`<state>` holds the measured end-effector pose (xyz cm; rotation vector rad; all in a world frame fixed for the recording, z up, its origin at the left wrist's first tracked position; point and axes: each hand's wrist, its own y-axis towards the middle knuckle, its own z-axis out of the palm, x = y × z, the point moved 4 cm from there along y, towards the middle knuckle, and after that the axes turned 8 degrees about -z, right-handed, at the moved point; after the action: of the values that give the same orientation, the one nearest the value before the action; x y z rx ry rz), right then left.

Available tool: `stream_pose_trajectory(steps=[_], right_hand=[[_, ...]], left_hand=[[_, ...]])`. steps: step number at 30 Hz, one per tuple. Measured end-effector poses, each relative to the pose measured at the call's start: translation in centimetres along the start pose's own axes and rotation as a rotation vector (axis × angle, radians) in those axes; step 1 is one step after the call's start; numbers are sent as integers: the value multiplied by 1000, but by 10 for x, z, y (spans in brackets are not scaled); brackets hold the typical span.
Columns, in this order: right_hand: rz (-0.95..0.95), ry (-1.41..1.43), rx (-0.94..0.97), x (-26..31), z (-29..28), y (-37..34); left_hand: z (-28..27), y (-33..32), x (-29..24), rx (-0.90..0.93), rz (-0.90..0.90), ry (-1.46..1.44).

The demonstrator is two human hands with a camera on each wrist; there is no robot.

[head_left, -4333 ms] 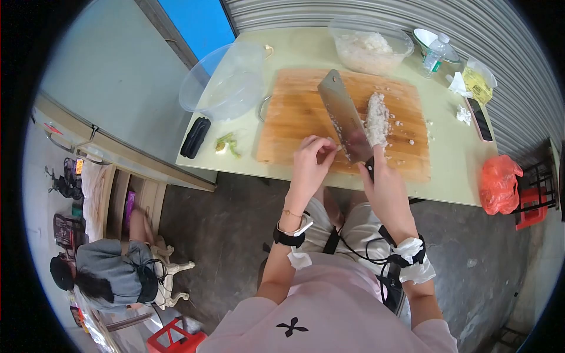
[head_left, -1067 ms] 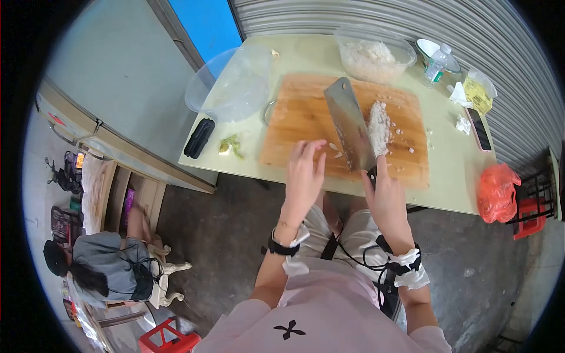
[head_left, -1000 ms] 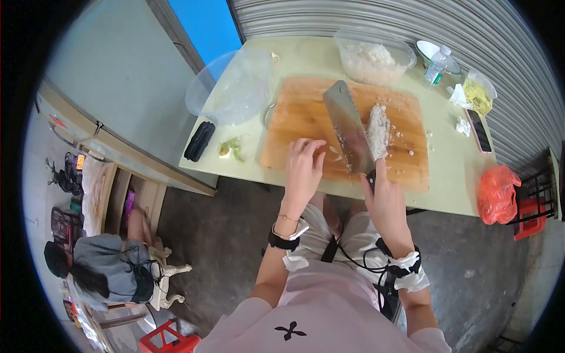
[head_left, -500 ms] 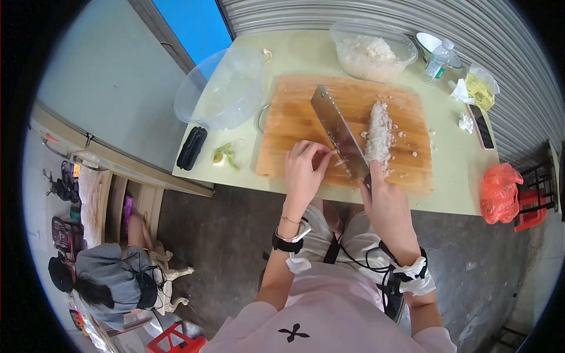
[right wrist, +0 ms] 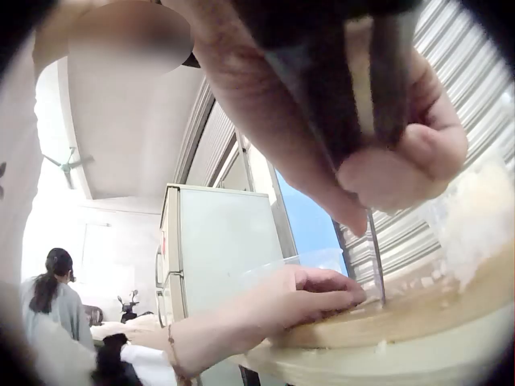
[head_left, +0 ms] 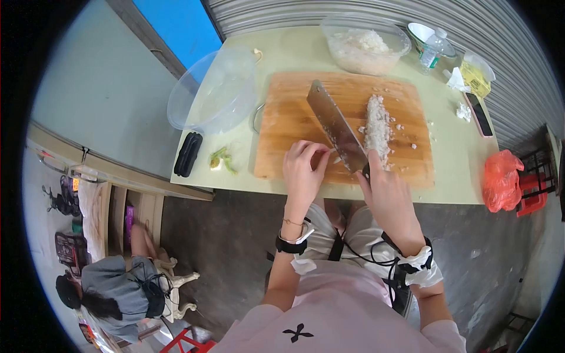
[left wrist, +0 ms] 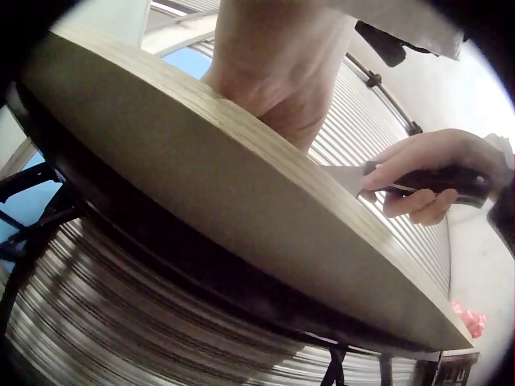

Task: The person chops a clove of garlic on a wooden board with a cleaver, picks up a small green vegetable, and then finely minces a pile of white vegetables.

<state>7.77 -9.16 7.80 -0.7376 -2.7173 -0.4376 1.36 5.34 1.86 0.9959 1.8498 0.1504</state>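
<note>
My right hand (head_left: 388,191) grips the black handle of a cleaver (head_left: 338,126), its blade slanting up and left over the wooden board (head_left: 288,112). In the left wrist view the right hand (left wrist: 434,173) has its fingers curled round the handle (left wrist: 442,183). Beside the blade my left hand (head_left: 303,173) pinches a small pale piece (head_left: 333,154) at the board's near edge. The left hand (right wrist: 282,305) also shows in the right wrist view, fingertips close to the blade (right wrist: 376,257). A long pile of chopped white bits (head_left: 378,126) lies right of the blade.
Behind the board stands a clear tub (head_left: 365,50) of white bits; an empty clear tub (head_left: 215,94) is at the left. Nearby are a black case (head_left: 188,154), green scraps (head_left: 222,160), a bottle (head_left: 432,52), a phone (head_left: 479,115) and a red bag (head_left: 502,181). A person (head_left: 120,294) sits lower left.
Since about a second ago, my left thumb and fingertips have closed together near the small pale pieces. The cleaver's far end has swung left, away from the pile, with my right hand still gripping it.
</note>
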Motion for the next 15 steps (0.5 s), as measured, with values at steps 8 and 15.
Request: stream_pose_trajectory(steps=[8, 15], right_hand=[[37, 19, -12, 4, 7, -11], [-56, -3, -22, 13, -3, 1]], left_hand=[[-2, -2, -2, -10, 18, 26], [1, -2, 0, 5, -11, 52]])
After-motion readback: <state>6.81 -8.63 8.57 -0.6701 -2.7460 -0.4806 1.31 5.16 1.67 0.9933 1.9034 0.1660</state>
